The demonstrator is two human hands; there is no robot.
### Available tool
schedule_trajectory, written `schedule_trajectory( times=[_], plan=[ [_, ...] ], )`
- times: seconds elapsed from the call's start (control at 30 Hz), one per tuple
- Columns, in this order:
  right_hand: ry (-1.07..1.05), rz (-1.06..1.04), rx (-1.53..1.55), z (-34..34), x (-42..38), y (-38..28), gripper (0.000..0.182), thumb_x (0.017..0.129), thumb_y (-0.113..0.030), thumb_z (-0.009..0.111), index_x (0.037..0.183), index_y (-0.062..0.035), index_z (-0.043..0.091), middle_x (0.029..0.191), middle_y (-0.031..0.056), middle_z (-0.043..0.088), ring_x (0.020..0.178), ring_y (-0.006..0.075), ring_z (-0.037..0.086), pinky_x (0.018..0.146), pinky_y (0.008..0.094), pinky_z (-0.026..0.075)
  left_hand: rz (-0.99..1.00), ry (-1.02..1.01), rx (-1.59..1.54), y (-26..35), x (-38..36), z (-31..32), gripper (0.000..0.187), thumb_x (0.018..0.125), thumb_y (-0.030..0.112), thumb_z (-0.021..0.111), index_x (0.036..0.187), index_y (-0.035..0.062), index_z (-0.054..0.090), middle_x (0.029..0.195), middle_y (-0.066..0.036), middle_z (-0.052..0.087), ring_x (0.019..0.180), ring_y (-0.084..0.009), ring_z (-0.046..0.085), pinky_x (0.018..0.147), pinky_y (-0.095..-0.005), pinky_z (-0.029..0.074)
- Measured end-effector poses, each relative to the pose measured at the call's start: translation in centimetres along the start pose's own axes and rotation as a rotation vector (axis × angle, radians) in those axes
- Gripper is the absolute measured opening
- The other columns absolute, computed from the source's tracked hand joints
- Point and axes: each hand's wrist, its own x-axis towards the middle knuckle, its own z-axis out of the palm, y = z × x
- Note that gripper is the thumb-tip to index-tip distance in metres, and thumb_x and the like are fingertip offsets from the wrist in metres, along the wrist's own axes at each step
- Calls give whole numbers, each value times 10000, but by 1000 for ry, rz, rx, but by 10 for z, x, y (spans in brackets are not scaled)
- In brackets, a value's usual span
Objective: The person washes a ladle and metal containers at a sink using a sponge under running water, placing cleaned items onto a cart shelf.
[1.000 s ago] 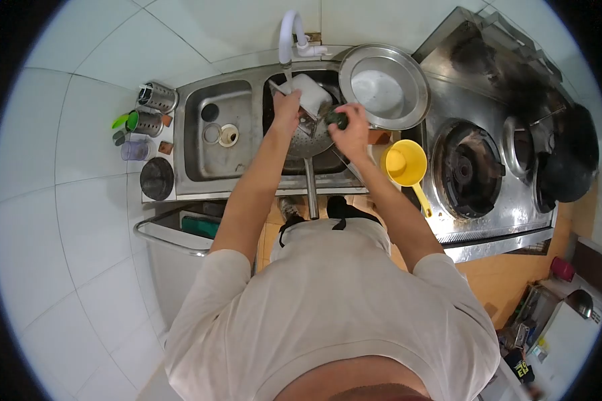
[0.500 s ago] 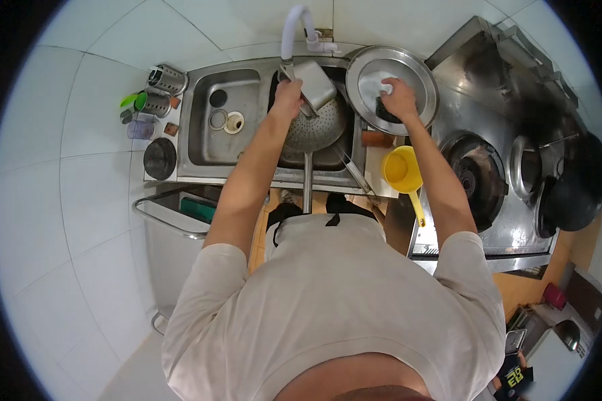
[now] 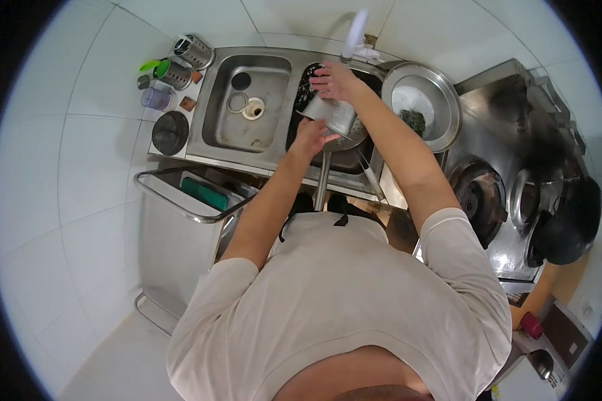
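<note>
The metal container [image 3: 333, 115] lies tilted between both hands over the right sink basin: the left hand [image 3: 310, 138] grips its near lower edge, while the right hand [image 3: 334, 81] rests open-fingered just beyond it, under the faucet [image 3: 354, 32]. The strainer [image 3: 348, 137] sits beneath.

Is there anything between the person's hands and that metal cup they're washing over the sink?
Nothing visible does. The left hand already grips the metal cup from below, and the right hand rests on its upper side, under the tap. The cup sits just above the strainer in the right sink basin.
</note>
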Motion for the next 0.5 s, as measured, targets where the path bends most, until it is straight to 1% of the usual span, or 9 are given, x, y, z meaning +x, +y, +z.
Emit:
schedule_trajectory(
  times=[0.03, 0.13, 0.17, 0.27, 0.37, 0.47, 0.5],
  plan=[
    [-29, 13, -3, 9, -13, -6, 637, 987, -493, 309, 1381, 7, 345, 1306, 234, 516, 1215, 354, 480, 1075, 488, 310, 0, -37, 6, 0, -3, -3, 463, 909, -25, 472, 1344, 86, 361, 1286, -117, 468, 1153, -325, 527, 885, -638, 497],
    [-31, 33, 81, 17, -23, -10, 684, 989, -527, 254, 1387, 23, 335, 1300, 255, 512, 1219, 372, 475, 1098, 503, 285, 23, -85, -34, 0, -16, -10, 422, 922, 6, 514, 1320, 72, 390, 1279, -116, 513, 1150, -319, 559, 920, -621, 490],
    [-33, 43, 93, 18, -25, -12, 632, 1006, -480, 291, 1366, 37, 340, 1268, 257, 531, 1187, 351, 510, 1077, 473, 345, 30, -128, -39, 2, -21, -13, 434, 928, 21, 526, 1334, 69, 378, 1293, -121, 510, 1159, -319, 557, 929, -617, 480],
    [-33, -55, 37, 4, 4, 2, 582, 989, -394, 452, 1347, 54, 358, 1119, 221, 621, 936, 315, 637, 870, 426, 512, 40, -118, 4, 6, -22, -15, 455, 927, 5, 517, 1348, 81, 361, 1298, -117, 504, 1157, -319, 556, 944, -610, 473],
    [56, -268, -288, 16, -16, 4, 419, 966, -328, 537, 1198, 21, 538, 1029, 185, 647, 798, 266, 646, 698, 303, 535, 72, -83, -23, 7, -17, -14, 466, 927, -19, 501, 1355, 101, 361, 1303, -115, 495, 1160, -317, 552, 935, -613, 477],
    [235, -292, -680, 13, -18, -6, 402, 929, -425, 575, 953, -34, 664, 946, 143, 652, 751, 228, 619, 670, 290, 504, 106, -52, -4, 14, -13, -9, 474, 905, -79, 414, 1351, 77, 382, 1292, -121, 488, 1169, -318, 535, 925, -604, 482],
    [267, -319, -740, 17, -26, -11, 427, 929, -445, 567, 924, -30, 665, 816, 96, 591, 661, 188, 557, 608, 285, 447, 109, -48, -7, 17, -12, -7, 479, 903, -85, 410, 1352, 81, 383, 1292, -120, 487, 1172, -321, 531, 927, -606, 480]
  ],
)
